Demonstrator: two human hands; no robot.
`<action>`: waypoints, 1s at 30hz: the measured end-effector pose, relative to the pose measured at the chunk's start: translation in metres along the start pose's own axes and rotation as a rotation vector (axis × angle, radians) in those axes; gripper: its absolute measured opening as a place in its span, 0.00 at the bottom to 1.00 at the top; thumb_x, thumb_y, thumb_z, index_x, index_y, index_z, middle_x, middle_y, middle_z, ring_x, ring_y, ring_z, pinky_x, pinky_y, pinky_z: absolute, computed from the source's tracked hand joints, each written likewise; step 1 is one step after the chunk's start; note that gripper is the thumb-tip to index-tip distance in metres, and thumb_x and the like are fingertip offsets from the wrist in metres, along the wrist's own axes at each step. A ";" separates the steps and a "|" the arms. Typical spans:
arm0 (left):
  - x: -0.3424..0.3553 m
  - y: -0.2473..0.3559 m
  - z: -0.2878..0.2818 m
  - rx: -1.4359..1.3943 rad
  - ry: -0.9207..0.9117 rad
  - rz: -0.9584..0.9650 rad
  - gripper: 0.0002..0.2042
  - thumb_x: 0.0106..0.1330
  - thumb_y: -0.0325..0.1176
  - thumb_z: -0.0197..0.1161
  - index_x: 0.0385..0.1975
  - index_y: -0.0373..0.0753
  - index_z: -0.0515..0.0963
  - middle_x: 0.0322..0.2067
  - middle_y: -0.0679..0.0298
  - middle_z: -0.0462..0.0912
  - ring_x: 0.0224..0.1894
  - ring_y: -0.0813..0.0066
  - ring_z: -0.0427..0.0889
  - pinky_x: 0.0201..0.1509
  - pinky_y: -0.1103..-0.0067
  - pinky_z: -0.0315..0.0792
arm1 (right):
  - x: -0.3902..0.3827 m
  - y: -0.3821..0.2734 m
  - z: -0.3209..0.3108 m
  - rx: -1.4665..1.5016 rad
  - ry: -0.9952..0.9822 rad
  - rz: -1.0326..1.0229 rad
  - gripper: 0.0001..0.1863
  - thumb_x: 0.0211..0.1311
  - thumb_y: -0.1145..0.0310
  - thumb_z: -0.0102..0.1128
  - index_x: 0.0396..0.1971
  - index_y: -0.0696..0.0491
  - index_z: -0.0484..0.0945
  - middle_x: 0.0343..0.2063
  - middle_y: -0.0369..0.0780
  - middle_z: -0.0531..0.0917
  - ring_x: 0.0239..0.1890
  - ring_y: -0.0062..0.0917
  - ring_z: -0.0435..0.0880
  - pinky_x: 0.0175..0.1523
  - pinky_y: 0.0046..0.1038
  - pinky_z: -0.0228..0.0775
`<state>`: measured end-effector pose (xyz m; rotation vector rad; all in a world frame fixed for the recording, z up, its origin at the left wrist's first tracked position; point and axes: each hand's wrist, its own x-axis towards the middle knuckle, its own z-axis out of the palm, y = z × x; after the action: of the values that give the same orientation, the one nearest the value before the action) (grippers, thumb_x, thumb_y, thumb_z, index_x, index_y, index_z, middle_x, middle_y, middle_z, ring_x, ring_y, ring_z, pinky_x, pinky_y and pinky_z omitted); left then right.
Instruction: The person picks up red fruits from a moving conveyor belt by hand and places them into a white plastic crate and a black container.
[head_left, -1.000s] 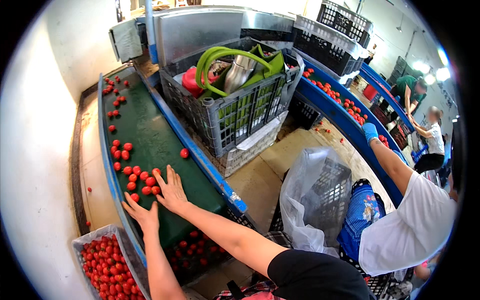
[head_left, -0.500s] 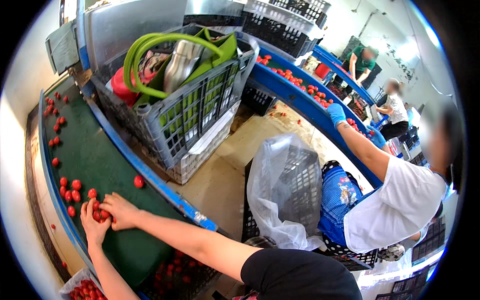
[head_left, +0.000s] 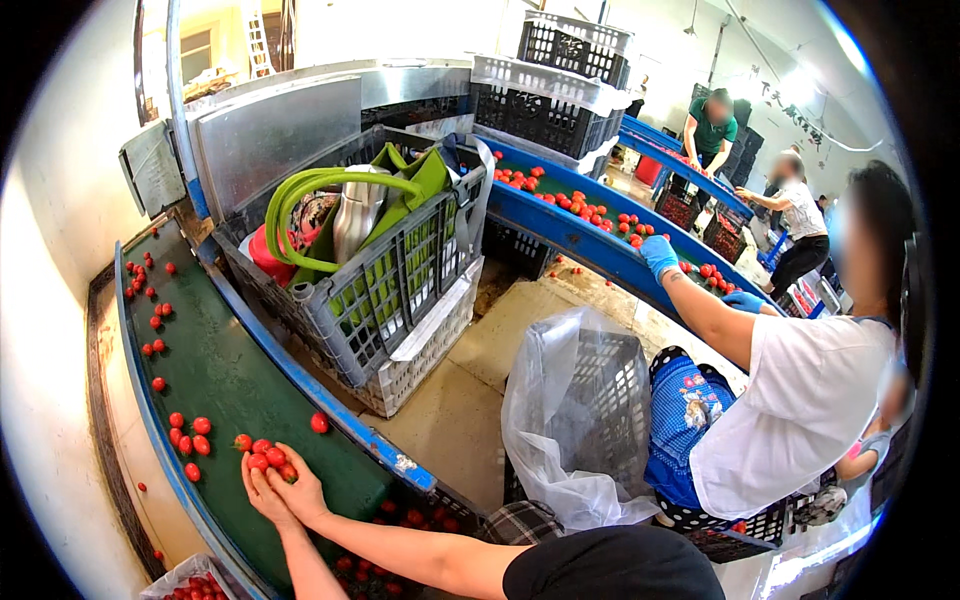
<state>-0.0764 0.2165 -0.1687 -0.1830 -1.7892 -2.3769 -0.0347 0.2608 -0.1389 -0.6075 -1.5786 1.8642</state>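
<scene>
My left hand (head_left: 266,503) and my right hand (head_left: 305,497) are side by side, cupped around a small cluster of red cherry tomatoes (head_left: 262,456) over the green conveyor belt (head_left: 225,345). The fingers curl round the tomatoes, and some fruit shows above the fingertips. To the left on the belt lies a loose group of cherry tomatoes (head_left: 188,436), and one single tomato (head_left: 319,422) rests near the right rail. More are scattered toward the belt's far end. Below the belt's near end, a dark crate holding tomatoes (head_left: 412,520) is partly hidden by my right forearm.
A blue rail (head_left: 300,370) borders the belt. Right of it, a grey crate (head_left: 400,300) with a green bag and steel bottle sits on a white crate. A plastic-lined crate (head_left: 580,410) stands beside a seated co-worker (head_left: 800,400) in blue gloves. A lined tomato box (head_left: 190,580) sits lower left.
The whole view has shifted. My hands have drawn together and moved right, away from the left group, with tomatoes gathered between them. The co-worker's gloved hands have moved along the other belt.
</scene>
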 end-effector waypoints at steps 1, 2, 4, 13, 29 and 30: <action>-0.006 0.007 0.004 -0.068 0.026 -0.049 0.17 0.68 0.35 0.47 0.53 0.34 0.68 0.48 0.58 0.73 0.46 0.68 0.75 0.52 0.76 0.70 | -0.001 -0.006 -0.002 0.116 -0.019 0.128 0.21 0.57 0.63 0.59 0.51 0.53 0.72 0.45 0.42 0.79 0.46 0.24 0.78 0.51 0.23 0.68; -0.013 0.007 0.012 -0.260 0.080 -0.138 0.17 0.68 0.34 0.47 0.53 0.34 0.67 0.48 0.58 0.73 0.46 0.69 0.75 0.51 0.76 0.70 | 0.002 -0.001 -0.011 0.197 -0.066 0.150 0.22 0.57 0.66 0.60 0.52 0.54 0.71 0.44 0.39 0.79 0.46 0.20 0.76 0.52 0.22 0.67; -0.029 0.007 0.013 -0.378 0.024 -0.150 0.22 0.67 0.39 0.49 0.57 0.35 0.61 0.47 0.56 0.72 0.45 0.65 0.75 0.49 0.73 0.72 | -0.006 0.002 -0.024 0.166 -0.098 0.120 0.21 0.57 0.66 0.59 0.51 0.54 0.72 0.43 0.38 0.79 0.45 0.20 0.76 0.51 0.21 0.67; -0.107 0.108 -0.102 -0.299 0.293 -0.092 0.24 0.66 0.43 0.49 0.56 0.33 0.62 0.50 0.54 0.70 0.49 0.61 0.72 0.53 0.70 0.67 | -0.136 -0.095 0.008 -0.020 -0.506 -0.237 0.19 0.59 0.63 0.54 0.49 0.55 0.71 0.46 0.43 0.72 0.48 0.31 0.72 0.54 0.27 0.63; -0.172 0.227 -0.205 0.687 0.657 0.245 0.19 0.61 0.30 0.56 0.51 0.30 0.67 0.44 0.51 0.72 0.46 0.63 0.73 0.50 0.73 0.68 | -0.088 -0.071 -0.102 -1.003 -0.438 -0.605 0.41 0.42 0.60 0.66 0.59 0.53 0.58 0.57 0.59 0.56 0.60 0.54 0.54 0.62 0.49 0.50; -0.169 0.227 -0.166 0.616 0.438 0.229 0.17 0.60 0.28 0.56 0.50 0.32 0.68 0.40 0.55 0.74 0.43 0.67 0.74 0.47 0.75 0.70 | -0.057 -0.065 -0.127 -1.033 -0.404 -0.618 0.42 0.43 0.60 0.67 0.60 0.52 0.56 0.58 0.60 0.54 0.61 0.55 0.52 0.63 0.49 0.47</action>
<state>0.1343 0.0049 -0.0332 0.1867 -2.0266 -1.4751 0.1029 0.3158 -0.1006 -0.0766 -2.6033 0.6447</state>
